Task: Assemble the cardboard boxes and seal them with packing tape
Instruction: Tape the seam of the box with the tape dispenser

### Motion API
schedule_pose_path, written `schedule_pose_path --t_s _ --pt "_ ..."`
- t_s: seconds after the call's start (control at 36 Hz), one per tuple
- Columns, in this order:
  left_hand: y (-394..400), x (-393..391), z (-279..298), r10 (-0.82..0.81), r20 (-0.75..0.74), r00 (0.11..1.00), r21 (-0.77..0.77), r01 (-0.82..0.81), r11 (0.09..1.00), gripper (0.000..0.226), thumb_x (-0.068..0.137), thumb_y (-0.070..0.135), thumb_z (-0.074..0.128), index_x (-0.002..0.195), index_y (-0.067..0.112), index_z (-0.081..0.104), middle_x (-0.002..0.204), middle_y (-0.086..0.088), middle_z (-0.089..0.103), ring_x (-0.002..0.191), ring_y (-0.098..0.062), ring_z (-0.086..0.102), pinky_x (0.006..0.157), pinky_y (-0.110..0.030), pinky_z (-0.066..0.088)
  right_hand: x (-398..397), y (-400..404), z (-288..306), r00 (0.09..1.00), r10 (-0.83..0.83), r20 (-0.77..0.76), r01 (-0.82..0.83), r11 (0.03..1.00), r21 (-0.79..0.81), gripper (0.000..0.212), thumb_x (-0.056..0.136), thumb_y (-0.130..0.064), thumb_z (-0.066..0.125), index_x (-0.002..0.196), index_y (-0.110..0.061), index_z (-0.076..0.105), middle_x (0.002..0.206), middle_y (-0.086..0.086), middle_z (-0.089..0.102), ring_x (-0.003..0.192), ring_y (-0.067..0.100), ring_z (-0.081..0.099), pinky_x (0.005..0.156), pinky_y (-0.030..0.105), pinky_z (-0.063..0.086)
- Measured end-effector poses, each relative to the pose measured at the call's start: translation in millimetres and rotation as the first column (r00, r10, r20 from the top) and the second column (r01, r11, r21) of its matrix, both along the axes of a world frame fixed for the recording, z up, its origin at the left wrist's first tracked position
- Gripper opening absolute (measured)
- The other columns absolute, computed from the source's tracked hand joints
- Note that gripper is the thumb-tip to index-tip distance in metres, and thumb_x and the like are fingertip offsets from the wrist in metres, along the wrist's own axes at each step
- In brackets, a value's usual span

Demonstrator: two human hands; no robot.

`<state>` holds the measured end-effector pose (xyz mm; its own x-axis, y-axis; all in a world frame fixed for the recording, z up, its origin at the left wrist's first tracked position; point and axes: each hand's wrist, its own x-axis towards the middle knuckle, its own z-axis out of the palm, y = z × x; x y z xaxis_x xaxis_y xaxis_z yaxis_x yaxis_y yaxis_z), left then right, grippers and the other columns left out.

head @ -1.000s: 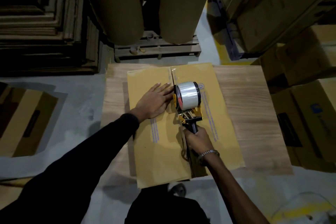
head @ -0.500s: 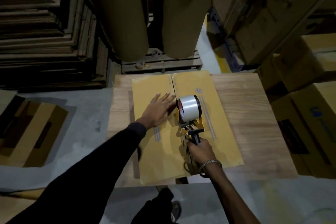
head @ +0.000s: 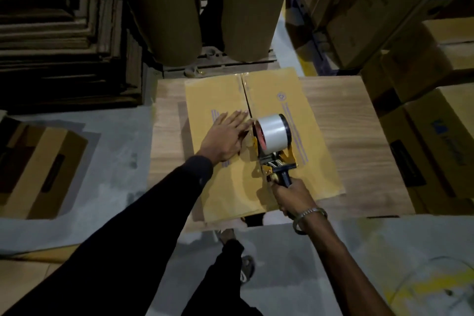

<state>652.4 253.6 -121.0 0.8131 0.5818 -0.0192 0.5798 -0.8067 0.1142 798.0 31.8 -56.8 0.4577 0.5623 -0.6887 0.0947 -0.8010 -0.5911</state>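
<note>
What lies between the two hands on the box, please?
In the head view, the tape dispenser over the box's centre seam separates left hand from right hand.

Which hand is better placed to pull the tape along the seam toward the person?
The right hand. It already grips the tape dispenser sitting on the box seam, while the left hand lies flat on the left flap.

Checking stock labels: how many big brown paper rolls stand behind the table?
2. One brown roll stands left of centre, the other roll right beside it, both on the pallet behind the table. Their tops are cut off; more may be hidden behind.
</note>
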Motion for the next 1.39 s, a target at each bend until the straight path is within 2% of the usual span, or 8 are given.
schedule_pose_path --t_s 0.11,0.19,0.31,0.47,0.78,1.0,1.11,1.39 --pt "0.8 -5.5 -1.3 -0.018 -0.042 0.999 0.063 0.021 0.998 0.068 0.102 0.031 0.035 0.167 0.029 0.017 0.174 -0.002 0.019 0.16 -0.025 0.02 0.125 -0.054 0.022 -7.6 -29.9 -4.9 0.997 -0.031 -0.073 0.033 0.999 0.031 0.038 0.092 -0.041 0.072 0.074 -0.022 0.045 0.051 -0.003 0.039 0.041 0.017 0.033 0.046 0.026 0.029" --pt "-9.2 -3.7 1.3 -0.131 -0.059 0.99 0.027 0.133 0.991 0.067 0.101 0.037 0.035 0.166 0.032 0.02 0.175 0.001 0.018 0.16 -0.025 0.018 0.125 -0.058 0.022 -13.0 -40.4 -9.4 0.996 -0.06 -0.064 0.064 0.997 0.052 0.039 0.093 -0.035 0.072 0.072 -0.022 0.042 0.051 -0.003 0.036 0.04 0.016 0.032 0.047 0.027 0.029" --pt "-25.6 -7.8 12.4 -0.254 0.001 0.967 -0.055 0.253 0.966 0.075 0.092 0.035 0.012 0.165 0.026 0.026 0.173 0.001 0.022 0.161 -0.023 0.015 0.129 -0.053 0.011 -13.6 -38.3 -8.0 0.994 -0.081 -0.076 0.085 0.995 0.049 0.037 0.095 -0.026 0.069 0.073 -0.02 0.041 0.049 -0.003 0.036 0.039 0.016 0.032 0.046 0.026 0.028" --pt "-36.5 -5.5 6.1 -0.195 -0.006 0.981 -0.057 0.194 0.979 0.063 0.111 0.05 0.012 0.168 0.024 0.019 0.175 0.001 0.015 0.162 -0.021 0.008 0.13 -0.051 0.009 -13.4 -41.2 -4.3 0.992 -0.096 -0.084 0.101 0.993 0.062 0.035 0.097 -0.022 0.068 0.074 -0.019 0.041 0.048 -0.003 0.038 0.037 0.015 0.032 0.046 0.026 0.027" --pt "-39.0 -5.8 5.8 -0.153 0.022 0.988 -0.056 0.154 0.986 0.061 0.113 0.053 0.008 0.168 0.028 0.017 0.175 0.001 0.012 0.162 -0.02 0.011 0.13 -0.048 0.011 -21.1 -95.1 -7.7 0.996 -0.053 -0.072 0.055 0.998 0.037 0.029 0.097 -0.029 0.07 0.082 -0.017 0.049 0.057 0.003 0.043 0.04 0.017 0.039 0.047 0.027 0.032" --pt "-61.2 -3.8 12.7 -0.234 -0.001 0.972 -0.089 0.233 0.968 0.061 0.11 0.053 0.01 0.166 0.03 0.022 0.175 0.0 0.013 0.162 -0.022 0.008 0.128 -0.062 0.005 -24.5 -96.5 -7.8 0.99 -0.094 -0.108 0.1 0.994 0.051 0.028 0.098 -0.026 0.069 0.083 -0.014 0.048 0.052 0.0 0.041 0.039 0.016 0.036 0.046 0.025 0.03" --pt "-92.2 -6.3 5.4 -0.265 0.005 0.964 -0.081 0.265 0.961 0.061 0.111 0.046 0.018 0.167 0.023 0.024 0.176 0.0 0.013 0.163 -0.02 0.003 0.129 -0.058 0.006 -17.0 -98.6 -9.2 0.983 -0.113 -0.146 0.122 0.991 0.054 0.03 0.098 -0.024 0.071 0.081 -0.011 0.05 0.049 -0.001 0.041 0.038 0.016 0.035 0.047 0.026 0.029" --pt "-93.5 -7.5 4.6 -0.232 0.032 0.972 -0.106 0.234 0.966 0.063 0.11 0.054 0.005 0.167 0.03 0.019 0.176 0.0 0.008 0.163 -0.02 0.007 0.13 -0.051 0.006 -34.4 -121.3 -5.3 0.985 -0.136 -0.102 0.146 0.985 0.089 0.029 0.097 -0.026 0.072 0.08 -0.014 0.052 0.054 0.002 0.046 0.042 0.017 0.04 0.045 0.027 0.033"
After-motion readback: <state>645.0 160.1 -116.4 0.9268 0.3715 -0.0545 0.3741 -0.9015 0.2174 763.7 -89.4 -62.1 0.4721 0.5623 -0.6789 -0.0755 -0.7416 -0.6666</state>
